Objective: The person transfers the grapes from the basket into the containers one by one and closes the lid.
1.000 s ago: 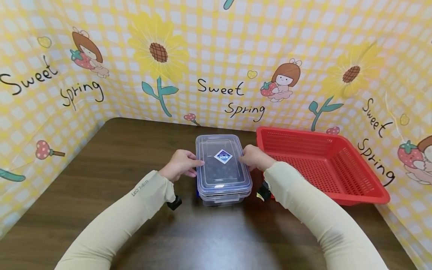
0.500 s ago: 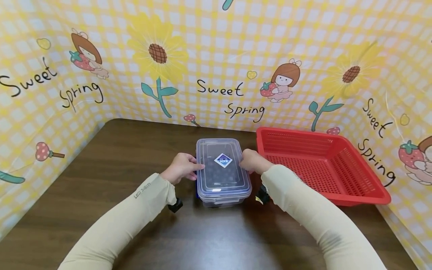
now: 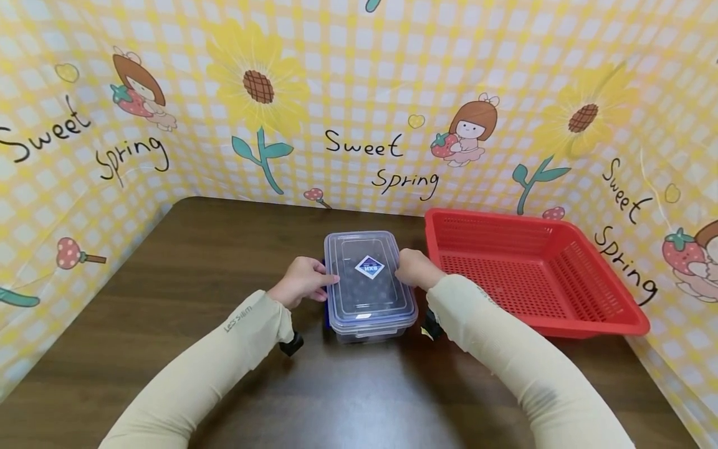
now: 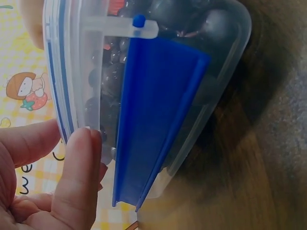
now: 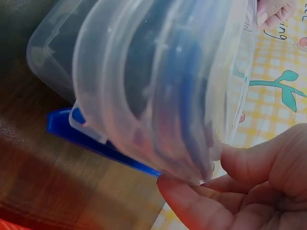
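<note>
A clear plastic food container [image 3: 367,337] stands on the table, its see-through lid [image 3: 364,296] on top with a blue-and-white diamond sticker. My left hand [image 3: 301,282] pinches the lid's left edge, thumb on top and fingers below the rim. On the opposite side, my right hand [image 3: 417,269] pinches the lid's right edge. A blue clasp [image 4: 156,120] hangs unfastened on the left side, and another blue clasp [image 5: 105,146] sticks outward on the right. Dark round pieces [image 4: 170,14], perhaps fruit, show through the wall. Whether the lid sits fully down, I cannot tell.
A red perforated plastic basket [image 3: 611,318] stands just right of the container, close to my right forearm. The dark wooden table [image 3: 185,268] backs onto a yellow checked cloth [image 3: 359,75] that rises behind and at both sides.
The lid has come down onto the container, its far edge lowering toward me. Both hands have moved with it, keeping hold of its edges. The basket stays in place.
</note>
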